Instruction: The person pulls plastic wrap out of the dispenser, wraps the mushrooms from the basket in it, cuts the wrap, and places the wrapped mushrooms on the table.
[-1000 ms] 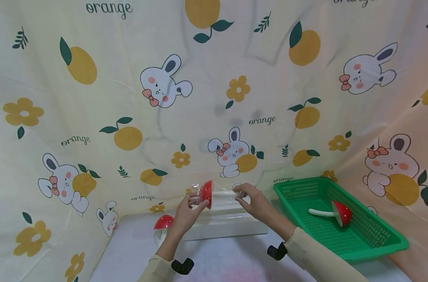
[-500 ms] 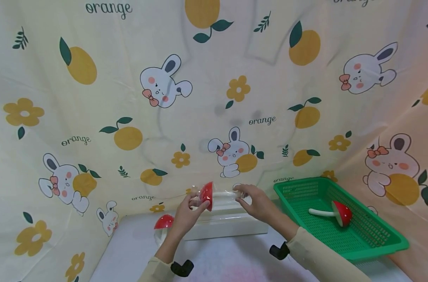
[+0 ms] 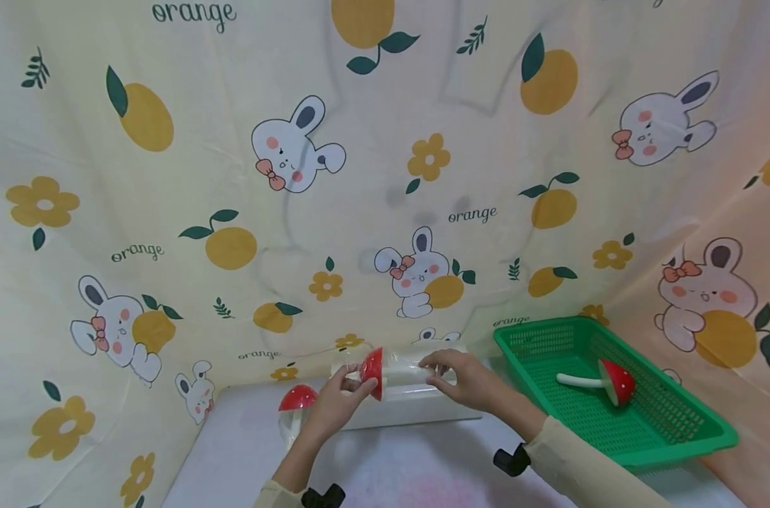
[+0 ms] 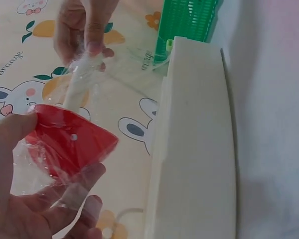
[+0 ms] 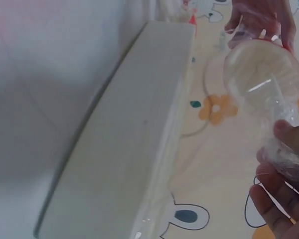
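Red-capped mushroom (image 3: 372,374) pinched cap-side by left hand (image 3: 339,403), 9 o'clock; stem-side by right hand (image 3: 462,377), 3 o'clock. Could slip or snag on white bar (image 3: 417,410): slack film (image 4: 26,173).

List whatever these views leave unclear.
- Head: stem end of the held mushroom, hidden by the right hand.
- Left wrist: most of the basket, cut off by the top edge.
- Right wrist: part of the right hand, cut off by the right edge.
- Right wrist: red bit, blurred, small.

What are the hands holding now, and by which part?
A wrapped mushroom: the left hand grips its red cap, the right hand pinches clear wrap at the end of the stem; whether it grips the stem itself is unclear.
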The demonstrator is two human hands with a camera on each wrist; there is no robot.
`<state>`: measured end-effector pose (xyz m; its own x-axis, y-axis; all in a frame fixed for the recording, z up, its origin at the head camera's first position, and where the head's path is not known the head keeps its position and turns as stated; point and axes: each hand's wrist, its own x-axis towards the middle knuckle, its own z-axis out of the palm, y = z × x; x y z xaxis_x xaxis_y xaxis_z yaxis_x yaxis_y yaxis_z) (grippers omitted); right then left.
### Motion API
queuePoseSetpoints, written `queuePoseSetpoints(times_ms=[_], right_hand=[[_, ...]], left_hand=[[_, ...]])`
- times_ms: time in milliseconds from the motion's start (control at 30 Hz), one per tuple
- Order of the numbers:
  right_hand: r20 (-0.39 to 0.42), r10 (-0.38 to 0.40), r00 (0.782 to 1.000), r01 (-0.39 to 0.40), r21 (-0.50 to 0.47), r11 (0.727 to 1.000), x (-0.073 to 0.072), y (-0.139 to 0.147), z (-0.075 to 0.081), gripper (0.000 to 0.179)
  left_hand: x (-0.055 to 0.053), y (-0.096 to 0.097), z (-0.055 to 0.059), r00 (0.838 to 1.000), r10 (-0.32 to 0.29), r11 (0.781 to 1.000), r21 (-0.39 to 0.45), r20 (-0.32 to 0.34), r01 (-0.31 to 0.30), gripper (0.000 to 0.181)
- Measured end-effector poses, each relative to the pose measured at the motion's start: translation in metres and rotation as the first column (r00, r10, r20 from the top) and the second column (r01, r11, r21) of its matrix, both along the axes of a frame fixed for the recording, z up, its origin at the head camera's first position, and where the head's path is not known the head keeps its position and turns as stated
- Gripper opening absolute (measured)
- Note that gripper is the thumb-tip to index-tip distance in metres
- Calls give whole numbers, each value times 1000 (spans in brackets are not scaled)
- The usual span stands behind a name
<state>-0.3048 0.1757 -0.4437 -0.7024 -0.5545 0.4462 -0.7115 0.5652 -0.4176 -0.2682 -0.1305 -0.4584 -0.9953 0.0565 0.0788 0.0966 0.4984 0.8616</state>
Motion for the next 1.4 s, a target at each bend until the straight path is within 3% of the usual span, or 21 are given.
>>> queuePoseSetpoints(times_ms=[300, 567, 733, 867, 967, 1200, 1400], right_hand=[[135, 45, 990, -46, 8, 999, 12, 2, -23, 31], [173, 31, 984, -32, 0, 1000, 18, 4, -47, 28], [120, 118, 986, -112, -57, 992, 21, 5, -67, 29], [1, 196, 981, -194, -116, 974, 20, 4, -83, 30], [-60, 213, 975, -220, -137, 966, 20, 2, -92, 32], [-60, 204, 977, -211, -143, 967, 20, 0, -106, 31], [-39, 179, 983, -182, -129, 975, 18, -1, -110, 29]], left_hand=[[18, -4, -15, 994, -62, 998, -19, 88, 64, 82], [25, -4, -35, 991, -102, 995, 0, 85, 103, 82], [25, -2, -51, 993, -97, 995, 24, 70, 95, 71], [23, 1, -60, 990, -77, 997, 35, 116, 74, 72], [22, 3, -65, 991, -68, 998, 24, 114, 66, 73], [21, 6, -78, 996, -81, 997, -15, 21, 82, 73], [21, 10, -85, 996, -54, 994, -97, -74, 47, 72]])
